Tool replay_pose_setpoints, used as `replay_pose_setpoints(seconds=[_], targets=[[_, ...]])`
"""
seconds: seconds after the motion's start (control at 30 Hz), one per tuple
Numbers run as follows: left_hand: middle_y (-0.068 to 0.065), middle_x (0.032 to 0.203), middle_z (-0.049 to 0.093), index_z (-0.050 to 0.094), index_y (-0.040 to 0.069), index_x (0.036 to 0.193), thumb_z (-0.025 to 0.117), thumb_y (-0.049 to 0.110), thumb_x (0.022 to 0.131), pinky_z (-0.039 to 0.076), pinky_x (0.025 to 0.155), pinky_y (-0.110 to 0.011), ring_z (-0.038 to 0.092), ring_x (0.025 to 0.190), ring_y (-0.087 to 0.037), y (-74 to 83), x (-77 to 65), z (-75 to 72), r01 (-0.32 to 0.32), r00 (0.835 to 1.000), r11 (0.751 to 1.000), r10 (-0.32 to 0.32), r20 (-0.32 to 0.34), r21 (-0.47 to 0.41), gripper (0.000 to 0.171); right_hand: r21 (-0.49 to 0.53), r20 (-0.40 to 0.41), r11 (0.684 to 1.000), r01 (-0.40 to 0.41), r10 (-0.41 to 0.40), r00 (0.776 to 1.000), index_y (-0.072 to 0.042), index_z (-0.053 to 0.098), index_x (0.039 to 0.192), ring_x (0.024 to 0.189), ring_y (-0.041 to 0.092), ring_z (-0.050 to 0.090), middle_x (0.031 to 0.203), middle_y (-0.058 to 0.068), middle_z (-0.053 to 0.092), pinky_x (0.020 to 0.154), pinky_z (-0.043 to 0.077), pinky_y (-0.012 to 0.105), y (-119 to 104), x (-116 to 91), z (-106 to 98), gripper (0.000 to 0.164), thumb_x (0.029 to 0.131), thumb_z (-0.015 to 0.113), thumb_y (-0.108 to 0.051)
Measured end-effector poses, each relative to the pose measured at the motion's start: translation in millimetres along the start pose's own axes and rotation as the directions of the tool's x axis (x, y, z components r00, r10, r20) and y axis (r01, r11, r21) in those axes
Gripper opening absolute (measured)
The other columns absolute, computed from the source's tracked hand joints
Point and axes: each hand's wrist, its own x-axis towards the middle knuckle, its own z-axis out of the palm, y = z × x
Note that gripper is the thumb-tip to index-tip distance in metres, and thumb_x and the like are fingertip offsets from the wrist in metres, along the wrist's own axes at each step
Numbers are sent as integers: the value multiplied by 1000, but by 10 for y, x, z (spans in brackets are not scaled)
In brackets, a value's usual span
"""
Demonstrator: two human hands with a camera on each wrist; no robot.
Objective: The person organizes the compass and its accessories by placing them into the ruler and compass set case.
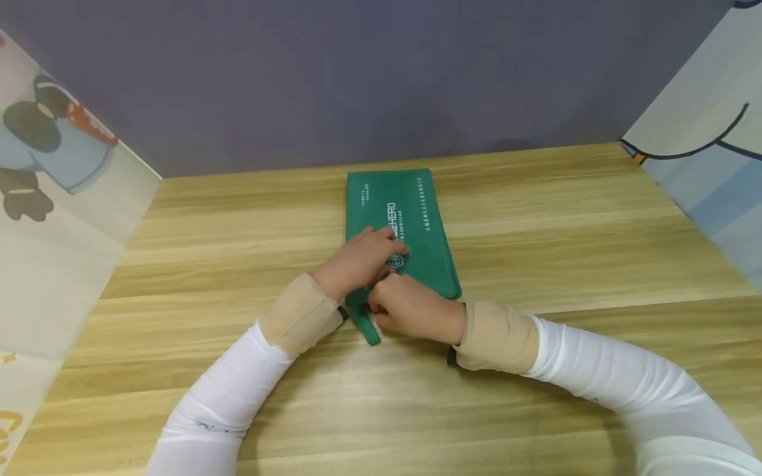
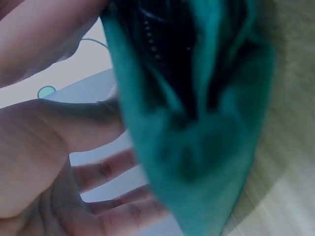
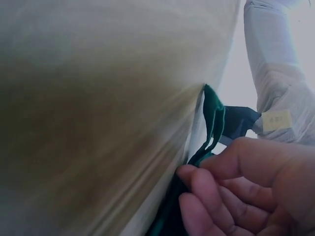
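Note:
A flat green pouch (image 1: 417,248) with white printing lies on the wooden table, its near end toward me. My left hand (image 1: 361,259) rests over its near left part, with fingers extended across the printing. In the left wrist view, the fingers (image 2: 128,216) touch the side of the pouch (image 2: 197,157), whose end gapes over a dark inside. At the near edge my right hand (image 1: 417,307) has curled fingers; the right wrist view shows thumb and forefinger (image 3: 229,162) pinching the green edge. A green strap (image 1: 365,324) sticks out toward me beside it.
The wood-grain table (image 1: 250,225) ends at a grey upright panel (image 1: 381,79) at the back. Panels printed with cartoon figures stand at the left (image 1: 53,145) and right (image 1: 702,145).

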Motion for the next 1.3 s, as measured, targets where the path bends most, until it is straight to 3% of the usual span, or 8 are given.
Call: replay_pose_setpoints(seconds=[0.37, 0.67, 0.93, 1.1, 1.3], targets=[[-8, 105, 59, 64, 14, 119, 67, 23, 87, 38, 81, -33, 49, 86, -22, 20, 65, -14, -10, 1000, 1000, 10, -18, 2, 33, -34, -39, 999, -33, 32, 999, -18, 36, 49, 45, 4, 29, 46, -10, 28, 45, 21, 18, -55, 48, 4, 45, 77, 65, 3], [-10, 108, 58, 64, 13, 118, 67, 21, 88, 39, 85, -34, 51, 90, -25, 18, 14, -33, -7, 1000, 1000, 7, -26, -16, 31, -143, -41, 989, -28, 22, 999, -16, 42, 52, 50, 11, 51, 49, -2, 45, 49, 38, 23, -144, 77, 29, 38, 75, 66, 1], [-9, 111, 56, 62, 15, 121, 63, 22, 91, 40, 85, -34, 49, 90, -24, 36, -28, -36, 12, 1000, 1000, -12, 16, 12, 32, -110, -46, 994, 1, -6, 999, -16, 42, 50, 48, 6, 44, 47, -4, 41, 48, 33, 19, -153, 57, 40, 39, 77, 65, 2], [-9, 113, 55, 62, 16, 121, 63, 23, 91, 43, 82, -34, 48, 91, -25, 60, -59, -14, 0, 1000, 1000, 0, 7, 13, 31, -116, -35, 993, 24, -28, 999, -16, 44, 51, 49, 5, 43, 48, -5, 43, 48, 33, 18, -170, 39, 46, 37, 77, 65, 1], [-8, 111, 56, 62, 16, 121, 64, 22, 91, 42, 80, -34, 47, 89, -24, 91, -99, 6, 9, 1000, 1000, -9, -5, 0, 31, -62, -27, 997, 43, -45, 999, -18, 38, 50, 45, 2, 33, 46, -9, 32, 46, 25, 16, -164, 0, 52, 44, 79, 63, 2]])
